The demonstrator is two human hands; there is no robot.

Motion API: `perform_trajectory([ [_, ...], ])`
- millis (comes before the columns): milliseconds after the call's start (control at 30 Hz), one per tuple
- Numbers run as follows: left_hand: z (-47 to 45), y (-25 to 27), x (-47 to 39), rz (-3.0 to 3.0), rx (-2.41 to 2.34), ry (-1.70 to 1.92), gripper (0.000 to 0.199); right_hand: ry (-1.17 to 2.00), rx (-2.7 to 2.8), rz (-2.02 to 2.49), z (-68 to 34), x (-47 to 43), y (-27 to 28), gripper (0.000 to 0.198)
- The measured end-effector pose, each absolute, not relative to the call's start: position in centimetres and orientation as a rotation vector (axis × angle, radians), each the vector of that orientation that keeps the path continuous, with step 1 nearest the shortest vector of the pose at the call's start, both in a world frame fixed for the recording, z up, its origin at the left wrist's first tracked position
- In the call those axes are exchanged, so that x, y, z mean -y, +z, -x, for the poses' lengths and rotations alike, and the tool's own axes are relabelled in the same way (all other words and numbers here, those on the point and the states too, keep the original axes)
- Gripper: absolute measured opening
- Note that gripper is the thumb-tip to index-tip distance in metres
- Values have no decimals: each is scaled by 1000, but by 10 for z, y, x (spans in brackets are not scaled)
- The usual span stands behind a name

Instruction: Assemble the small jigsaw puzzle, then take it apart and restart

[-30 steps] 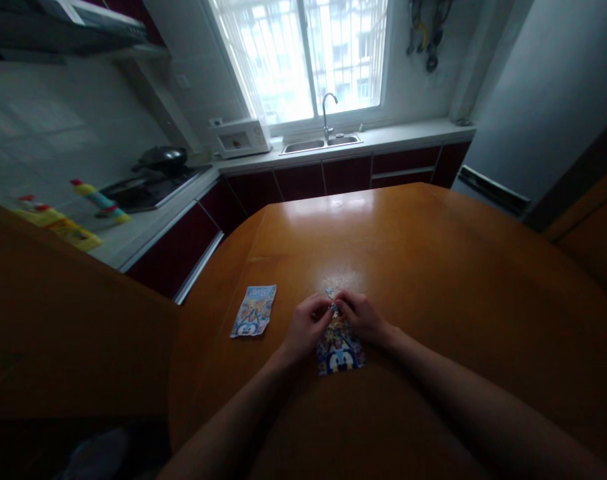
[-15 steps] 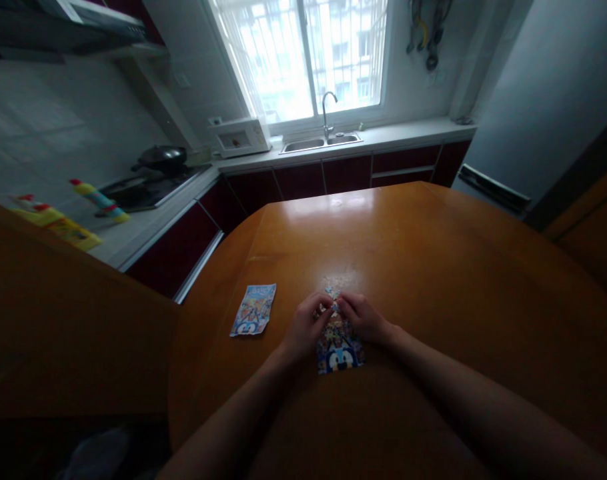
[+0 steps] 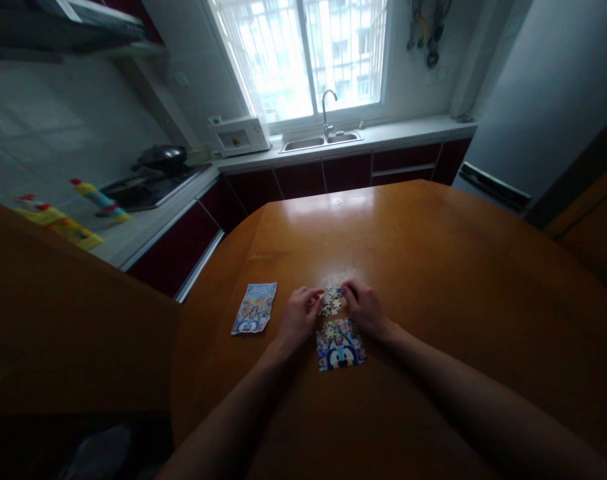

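Loose jigsaw puzzle pieces (image 3: 331,303) lie in a small pile between my two hands. My left hand (image 3: 300,312) is at the pile's left side, thumb and fingers curled together at its edge; what they hold, if anything, is too small to make out. On the other side my right hand (image 3: 367,311) has its fingertips pinched at a bluish puzzle piece (image 3: 340,291). Just below the pile lies the partly assembled puzzle (image 3: 341,350), with a blue cartoon dog's face along its lower part and an uneven upper edge.
A creased picture sheet (image 3: 254,308) with a similar design lies left of my hands on the brown wooden table (image 3: 433,267). Beyond the table are a counter with a sink (image 3: 303,144), a microwave (image 3: 241,137), a pan (image 3: 162,159) on the stove and cleaner bottles (image 3: 101,200).
My hands were close together over the puzzle's upper part. They have moved apart to either side of the loose pieces, so the pile and the puzzle's upper edge now show.
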State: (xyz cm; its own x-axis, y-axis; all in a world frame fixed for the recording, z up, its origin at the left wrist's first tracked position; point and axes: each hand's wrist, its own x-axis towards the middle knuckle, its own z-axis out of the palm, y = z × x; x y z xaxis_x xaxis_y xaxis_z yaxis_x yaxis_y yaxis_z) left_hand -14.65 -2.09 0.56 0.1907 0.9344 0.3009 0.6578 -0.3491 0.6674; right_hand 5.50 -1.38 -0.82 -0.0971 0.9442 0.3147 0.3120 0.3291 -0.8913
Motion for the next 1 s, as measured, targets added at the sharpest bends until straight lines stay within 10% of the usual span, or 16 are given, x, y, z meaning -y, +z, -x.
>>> perform_trajectory([
  [1000, 155, 7, 17, -2084, -1586, 807, 23, 965, 1434, 873, -56, 4, -24, 42],
])
